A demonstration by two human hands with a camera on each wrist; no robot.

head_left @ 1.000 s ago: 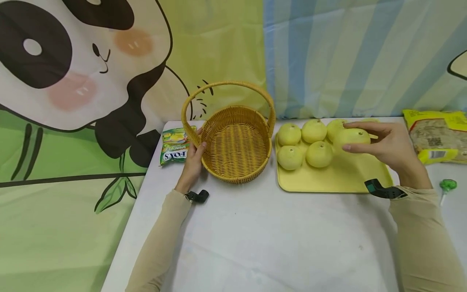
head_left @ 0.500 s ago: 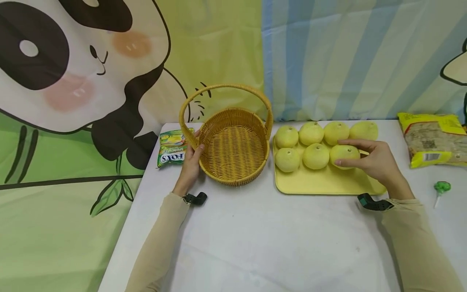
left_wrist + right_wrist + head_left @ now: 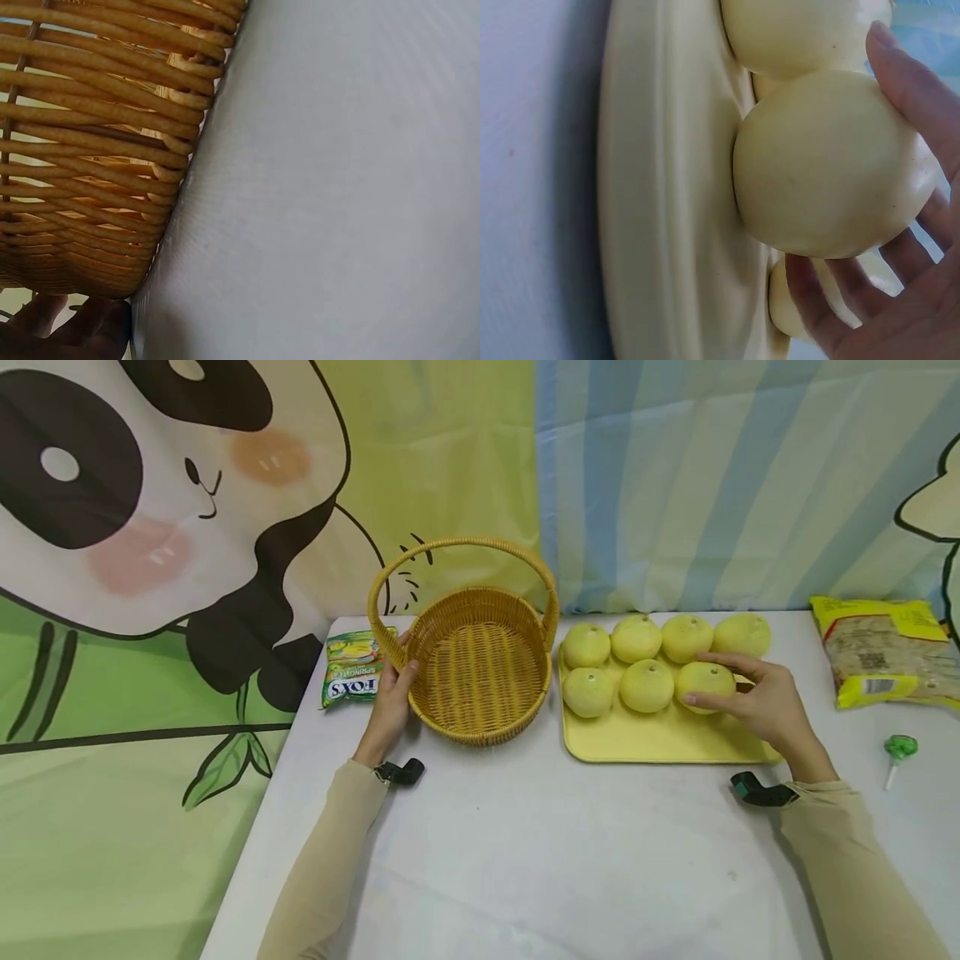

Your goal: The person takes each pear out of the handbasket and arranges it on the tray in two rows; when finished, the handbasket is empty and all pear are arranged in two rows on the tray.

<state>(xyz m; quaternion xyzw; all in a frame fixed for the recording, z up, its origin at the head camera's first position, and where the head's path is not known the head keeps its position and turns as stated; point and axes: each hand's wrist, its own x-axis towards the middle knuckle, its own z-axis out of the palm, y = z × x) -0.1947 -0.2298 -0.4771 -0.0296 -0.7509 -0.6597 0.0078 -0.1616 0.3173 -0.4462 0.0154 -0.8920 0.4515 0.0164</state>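
In the head view my left hand [image 3: 390, 706] grips the side of a round wicker basket [image 3: 480, 677] by the foot of its tall handle, thumb at the rim. The basket holds nothing. The left wrist view shows its woven wall [image 3: 97, 135] on the white table, with dark fingers [image 3: 82, 330] below. My right hand [image 3: 772, 702] has thumb and fingers around a pale yellow pear [image 3: 705, 687] on a yellow tray [image 3: 652, 743]. In the right wrist view this pear [image 3: 825, 165] sits against the tray between thumb and fingers. Several more pears [image 3: 647, 685] stand in two rows there.
A green FOX'S packet [image 3: 350, 668] lies left of the basket, partly behind my left hand. Right of the tray lie a yellow-edged bag [image 3: 881, 647] and a green lollipop [image 3: 900, 747]. A panda-printed cloth [image 3: 225, 527] hangs behind the white table [image 3: 525, 860].
My right hand has lowered the pear from above the tray onto the front row, moving slightly left, and still surrounds it. The left hand and basket keep their place; the head view has shifted slightly.
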